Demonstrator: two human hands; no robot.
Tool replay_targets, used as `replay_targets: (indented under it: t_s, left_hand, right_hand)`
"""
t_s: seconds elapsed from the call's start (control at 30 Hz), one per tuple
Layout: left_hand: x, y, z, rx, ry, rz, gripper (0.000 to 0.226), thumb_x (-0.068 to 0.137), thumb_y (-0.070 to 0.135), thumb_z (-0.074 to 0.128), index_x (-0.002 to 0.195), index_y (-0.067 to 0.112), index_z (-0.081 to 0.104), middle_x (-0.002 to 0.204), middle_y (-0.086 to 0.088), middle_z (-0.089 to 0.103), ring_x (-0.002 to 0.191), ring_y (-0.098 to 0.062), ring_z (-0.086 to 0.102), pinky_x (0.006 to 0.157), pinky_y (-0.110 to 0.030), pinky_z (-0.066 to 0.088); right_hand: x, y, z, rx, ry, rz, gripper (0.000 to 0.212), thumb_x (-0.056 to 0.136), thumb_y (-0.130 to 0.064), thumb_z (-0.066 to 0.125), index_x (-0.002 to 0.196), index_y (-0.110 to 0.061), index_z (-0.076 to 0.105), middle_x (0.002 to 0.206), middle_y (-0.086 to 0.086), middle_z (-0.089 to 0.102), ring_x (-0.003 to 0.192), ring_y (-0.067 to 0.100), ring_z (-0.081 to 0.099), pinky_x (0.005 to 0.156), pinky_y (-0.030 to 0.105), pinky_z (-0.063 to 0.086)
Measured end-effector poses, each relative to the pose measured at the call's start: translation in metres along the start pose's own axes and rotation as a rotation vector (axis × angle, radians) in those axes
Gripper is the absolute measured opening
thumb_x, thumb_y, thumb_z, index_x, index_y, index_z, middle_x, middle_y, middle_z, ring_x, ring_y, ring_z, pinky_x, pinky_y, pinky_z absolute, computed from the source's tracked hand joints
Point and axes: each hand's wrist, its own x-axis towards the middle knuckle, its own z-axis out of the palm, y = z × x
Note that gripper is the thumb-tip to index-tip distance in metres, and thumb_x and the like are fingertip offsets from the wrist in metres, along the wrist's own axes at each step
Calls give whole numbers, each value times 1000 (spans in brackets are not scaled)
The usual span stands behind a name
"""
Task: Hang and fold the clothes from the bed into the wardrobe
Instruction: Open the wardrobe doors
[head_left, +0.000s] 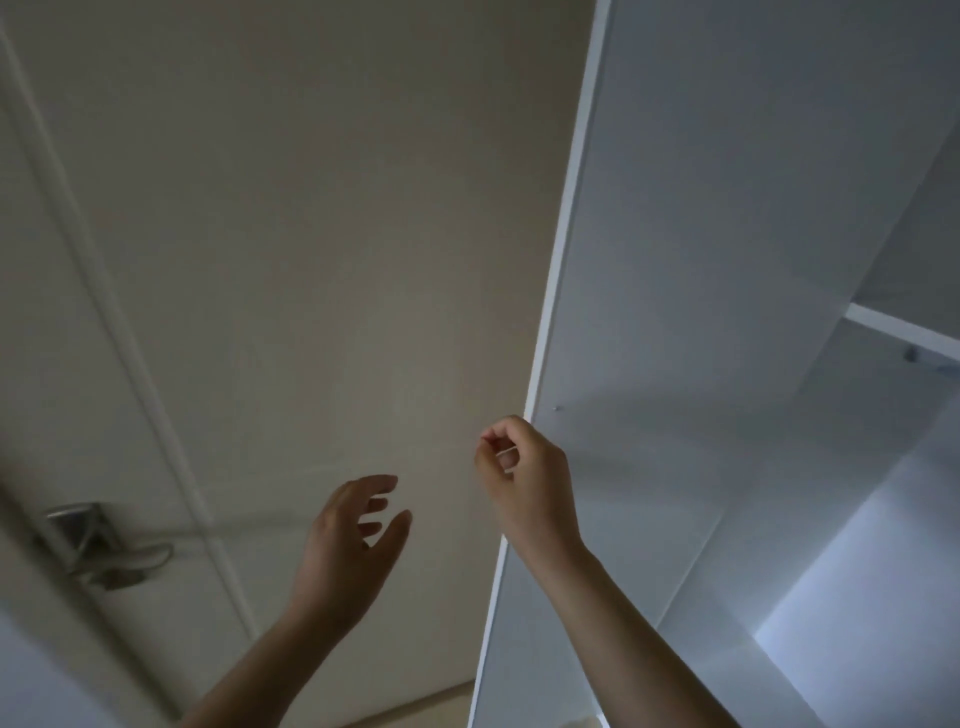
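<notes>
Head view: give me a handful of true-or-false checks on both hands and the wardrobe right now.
1. The right hand is curled loosely at the front edge of the wardrobe side panel. True.
2. The left hand holds a hanger. False: it is open, fingers spread, holding nothing.
3. A metal door handle shows at the lower left. True.
4. Folded clothes sit on the wardrobe shelf. False: no clothes are in view.

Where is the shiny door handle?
In the head view, the metal door handle is low on the left, on the door, left of the open left hand.
</notes>
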Motion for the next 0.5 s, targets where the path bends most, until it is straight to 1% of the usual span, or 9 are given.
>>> replay_targets:
  t_s: [0.1,0.17,0.27,0.37,0.5]
  left_hand:
    - [-16,-11,-30,17,57,-50,30,82,13,71,102,33,60,107,13,61,94,-7,63,75,-26,55]
    - [-24,-18,-52,22,85,-79,30,82,13,71,103,31,60,107,11,63,95,-8,63,76,-27,55]
    - [-42,-37,-105,74,169,-130,27,83,17,70,107,27,62,106,11,64,94,-6,64,75,-21,53]
    - [-63,-58,-161,122,238,-192,26,84,20,69,109,25,63,105,11,65,93,-5,64,75,-18,51]
    - [-98,-88,-240,137,363,-290,25,84,14,69,107,20,64,103,4,66,91,-10,66,79,-30,55]
  right_hand:
    - [-12,-11,28,44,-66,-3,8,85,-18,62,78,-19,59,64,-14,57,62,8,55,60,28,49]
    - [-18,-21,47,71,-105,-18,8,85,-18,61,78,-21,59,65,-14,58,61,9,55,60,29,50]
    - [-33,-53,95,137,-213,-61,10,85,-21,60,76,-23,57,64,-12,58,59,8,55,58,28,49]
    - [-52,-90,147,191,-319,-108,11,85,-22,59,75,-24,56,63,-13,57,57,6,54,55,22,46]
    - [-89,-141,222,243,-467,-161,11,85,-22,61,75,-23,57,66,-11,60,61,6,57,56,20,47]
